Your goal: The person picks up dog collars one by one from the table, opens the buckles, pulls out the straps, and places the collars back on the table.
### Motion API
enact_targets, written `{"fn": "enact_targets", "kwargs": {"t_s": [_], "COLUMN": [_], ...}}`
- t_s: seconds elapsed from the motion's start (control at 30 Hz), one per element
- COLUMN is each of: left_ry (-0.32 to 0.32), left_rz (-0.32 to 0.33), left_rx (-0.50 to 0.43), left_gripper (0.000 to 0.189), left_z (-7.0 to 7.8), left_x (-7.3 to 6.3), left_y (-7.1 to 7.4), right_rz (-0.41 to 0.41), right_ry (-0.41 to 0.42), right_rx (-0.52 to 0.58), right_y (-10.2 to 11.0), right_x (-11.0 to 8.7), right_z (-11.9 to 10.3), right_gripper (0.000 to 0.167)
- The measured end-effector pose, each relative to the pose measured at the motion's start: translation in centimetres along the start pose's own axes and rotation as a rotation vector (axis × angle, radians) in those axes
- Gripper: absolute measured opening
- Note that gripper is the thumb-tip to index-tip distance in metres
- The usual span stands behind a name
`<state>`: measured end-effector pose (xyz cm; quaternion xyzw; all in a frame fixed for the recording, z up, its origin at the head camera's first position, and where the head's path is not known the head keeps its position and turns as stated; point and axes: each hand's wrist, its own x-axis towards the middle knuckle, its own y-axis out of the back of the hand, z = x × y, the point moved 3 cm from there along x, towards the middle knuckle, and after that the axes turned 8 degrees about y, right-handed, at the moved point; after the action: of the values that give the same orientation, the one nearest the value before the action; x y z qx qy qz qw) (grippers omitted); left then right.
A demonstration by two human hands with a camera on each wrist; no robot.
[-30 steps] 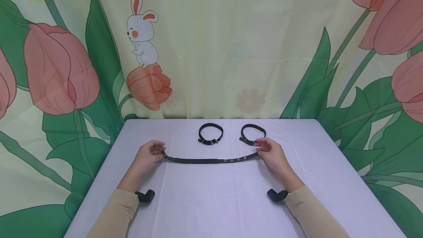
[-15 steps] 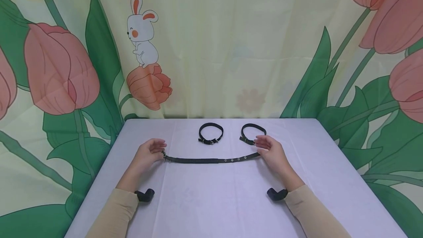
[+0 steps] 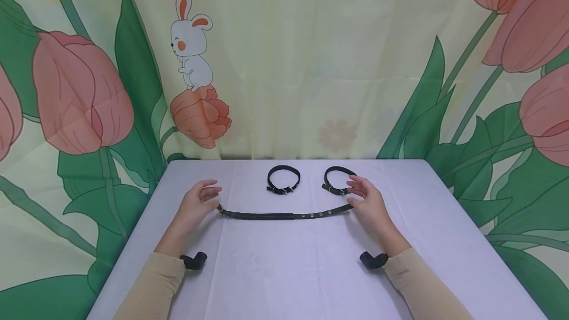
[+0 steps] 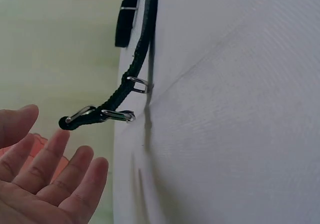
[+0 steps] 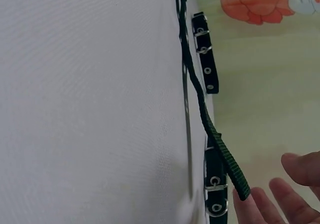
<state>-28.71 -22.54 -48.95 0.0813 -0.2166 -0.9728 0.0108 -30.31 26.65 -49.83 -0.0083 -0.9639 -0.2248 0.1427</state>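
An unbuckled black collar [image 3: 262, 216] lies stretched crosswise on the table, bowed slightly toward me. Metal eyelets dot its right part. In the left wrist view its buckle [image 4: 80, 115] and metal rings curl up at one end, just past the fingertips of my left hand [image 3: 192, 209]. Those fingers are spread and hold nothing. At the other end, the collar's plain tip [image 5: 241, 188] comes up to the fingertips of my right hand [image 3: 371, 209], whose fingers are also relaxed and apart. Whether either hand still lightly touches the collar is hard to tell.
Two more black collars, buckled into loops, stand farther back: the left one [image 3: 279, 191] in the middle and the right one [image 3: 331, 189] partly behind my right fingers. A white cloth [image 3: 284, 270] covers the table. Behind it hangs a curtain [image 3: 284, 63] printed with tulips and a rabbit.
Both hands have loosened and lifted their fingers from the collar's ends, the left spreading more widely. The collar has stayed where it was.
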Motion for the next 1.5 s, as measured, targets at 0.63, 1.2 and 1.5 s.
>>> {"fn": "enact_targets", "kwargs": {"t_s": [0.63,1.2,1.5], "left_ry": [-0.130,-0.144,-0.143], "left_rz": [0.009,-0.014,-0.026], "left_rx": [-0.032,0.007,0.050], "left_gripper": [0.060,0.061,0.060], "left_z": [3.0,5.6,6.8], "left_x": [-0.1,0.8,1.5], "left_y": [-0.5,-2.8,-4.6], "right_rz": [0.004,-0.040,-0.073], "right_ry": [0.007,0.047,0.071], "right_rx": [-0.054,-0.051,-0.059], "right_y": [-0.7,-2.7,-4.1], "right_x": [0.8,1.8,2.7], "right_z": [-1.9,-3.9,-4.5], "right_gripper": [0.066,0.071,0.069]}}
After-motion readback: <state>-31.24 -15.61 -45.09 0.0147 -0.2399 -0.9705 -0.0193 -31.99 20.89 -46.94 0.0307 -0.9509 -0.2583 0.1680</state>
